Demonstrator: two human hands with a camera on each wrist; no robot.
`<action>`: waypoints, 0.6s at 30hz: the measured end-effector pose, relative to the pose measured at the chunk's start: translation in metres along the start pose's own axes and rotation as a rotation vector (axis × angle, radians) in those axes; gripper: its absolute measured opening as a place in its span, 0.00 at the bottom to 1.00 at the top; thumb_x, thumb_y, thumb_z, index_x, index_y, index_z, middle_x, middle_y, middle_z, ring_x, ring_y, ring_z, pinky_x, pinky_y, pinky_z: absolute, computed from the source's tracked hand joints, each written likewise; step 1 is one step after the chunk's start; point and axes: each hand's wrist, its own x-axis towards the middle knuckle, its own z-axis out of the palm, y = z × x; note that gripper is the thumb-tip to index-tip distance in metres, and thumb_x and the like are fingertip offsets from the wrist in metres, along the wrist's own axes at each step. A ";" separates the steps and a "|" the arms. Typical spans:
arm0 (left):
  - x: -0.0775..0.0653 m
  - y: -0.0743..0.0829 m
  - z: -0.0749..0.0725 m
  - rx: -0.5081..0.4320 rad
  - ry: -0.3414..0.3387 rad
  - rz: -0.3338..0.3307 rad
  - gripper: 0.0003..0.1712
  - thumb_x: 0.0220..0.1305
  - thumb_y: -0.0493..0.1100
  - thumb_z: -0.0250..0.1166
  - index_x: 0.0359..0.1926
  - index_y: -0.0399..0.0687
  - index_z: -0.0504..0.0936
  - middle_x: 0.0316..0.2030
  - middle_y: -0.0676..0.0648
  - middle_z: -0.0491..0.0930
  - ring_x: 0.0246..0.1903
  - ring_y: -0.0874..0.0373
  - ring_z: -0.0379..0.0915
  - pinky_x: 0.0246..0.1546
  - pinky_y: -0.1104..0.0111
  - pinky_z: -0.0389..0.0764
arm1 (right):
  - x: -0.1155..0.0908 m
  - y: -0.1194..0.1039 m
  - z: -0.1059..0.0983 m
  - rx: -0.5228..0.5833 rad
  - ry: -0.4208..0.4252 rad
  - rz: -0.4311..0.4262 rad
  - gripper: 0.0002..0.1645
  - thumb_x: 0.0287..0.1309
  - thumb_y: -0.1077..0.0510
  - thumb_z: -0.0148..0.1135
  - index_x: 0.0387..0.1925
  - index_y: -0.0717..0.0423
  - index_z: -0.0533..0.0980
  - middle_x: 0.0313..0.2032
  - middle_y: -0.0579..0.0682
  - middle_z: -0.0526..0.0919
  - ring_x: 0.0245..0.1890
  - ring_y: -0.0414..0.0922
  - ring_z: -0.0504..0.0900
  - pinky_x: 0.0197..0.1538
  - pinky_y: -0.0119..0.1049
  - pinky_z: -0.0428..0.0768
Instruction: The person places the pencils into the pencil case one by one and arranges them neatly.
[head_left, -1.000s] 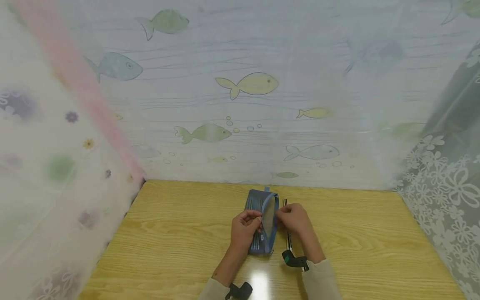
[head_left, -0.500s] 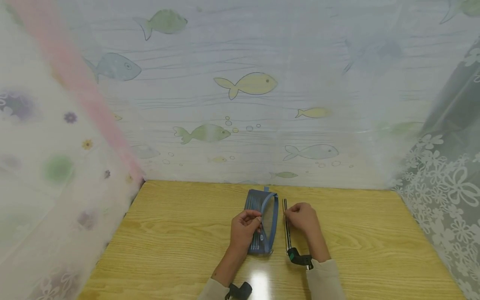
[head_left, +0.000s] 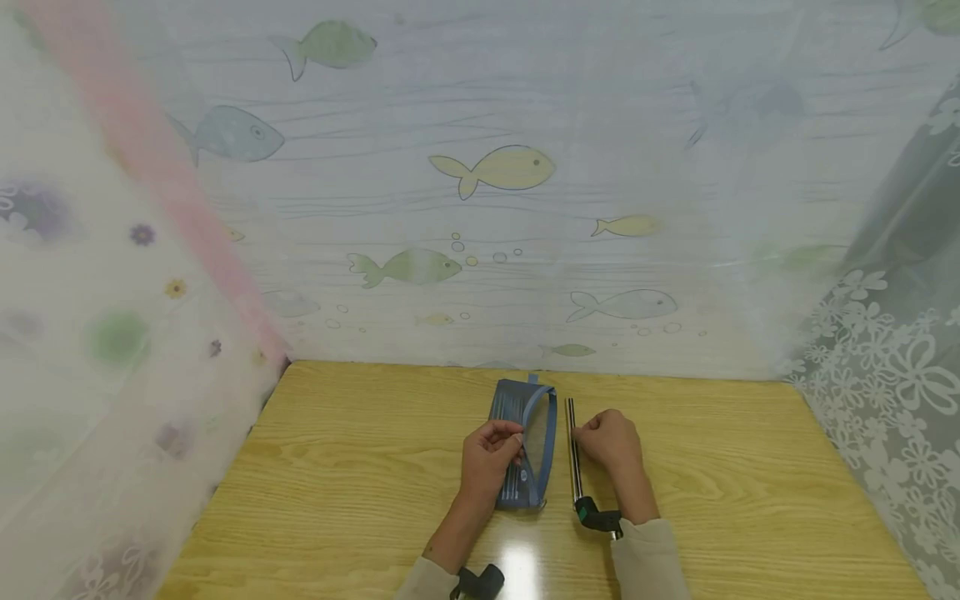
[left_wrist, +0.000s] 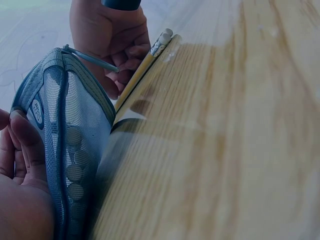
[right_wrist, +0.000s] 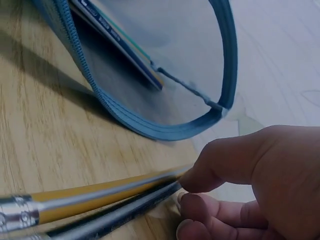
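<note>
A blue mesh pencil case (head_left: 512, 405) stands unzipped on the table, its mouth gaping to the right. My left hand (head_left: 483, 460) pinches the near-side edge of that mouth between thumb and fingers. Several pencils (right_wrist: 122, 47) show inside the case in the right wrist view. Right of the case, a yellow pencil (right_wrist: 100, 200) and a dark pencil (right_wrist: 131, 206) lie side by side, ferrule ends toward me. My right hand (head_left: 615, 442) has thumb and forefinger at the dark pencil, seemingly pinching it; the exact contact is partly hidden.
The wooden table (head_left: 360, 467) extends to both sides. A fish-print curtain (head_left: 480, 217) hangs along its back edge. Dark wrist camera mounts (head_left: 596, 515) sit on both wrists, the right one near the pencils' near ends.
My right hand has left the right rim of the pencil case and moved right to the two pencils. My left hand keeps its hold on the case, which stays put.
</note>
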 end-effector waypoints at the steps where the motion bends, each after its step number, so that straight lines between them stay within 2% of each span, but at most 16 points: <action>1: 0.000 0.000 0.000 0.000 -0.001 0.000 0.08 0.65 0.24 0.65 0.43 0.22 0.83 0.36 0.22 0.80 0.24 0.63 0.79 0.25 0.74 0.81 | 0.000 0.000 0.001 -0.009 0.001 0.001 0.20 0.60 0.55 0.71 0.15 0.57 0.79 0.16 0.46 0.77 0.19 0.44 0.73 0.24 0.35 0.69; 8: 0.000 -0.001 0.000 0.003 0.003 -0.008 0.08 0.65 0.24 0.64 0.44 0.22 0.83 0.36 0.23 0.81 0.24 0.62 0.79 0.25 0.75 0.81 | -0.001 -0.003 0.004 -0.059 0.022 0.028 0.21 0.58 0.52 0.72 0.13 0.55 0.79 0.15 0.45 0.78 0.17 0.43 0.74 0.21 0.34 0.70; 12: 0.000 -0.001 -0.001 0.004 0.002 -0.010 0.07 0.65 0.25 0.64 0.44 0.23 0.83 0.35 0.24 0.81 0.24 0.63 0.79 0.25 0.75 0.81 | -0.003 -0.007 0.004 -0.089 0.016 0.067 0.25 0.58 0.51 0.71 0.10 0.54 0.76 0.13 0.46 0.75 0.14 0.43 0.71 0.17 0.33 0.67; 18: 0.000 -0.001 -0.001 -0.001 0.005 -0.011 0.07 0.65 0.25 0.64 0.44 0.23 0.83 0.35 0.28 0.82 0.24 0.63 0.79 0.25 0.74 0.81 | -0.006 -0.011 0.003 -0.130 0.027 0.099 0.23 0.57 0.49 0.69 0.15 0.53 0.70 0.15 0.46 0.71 0.15 0.43 0.70 0.16 0.33 0.65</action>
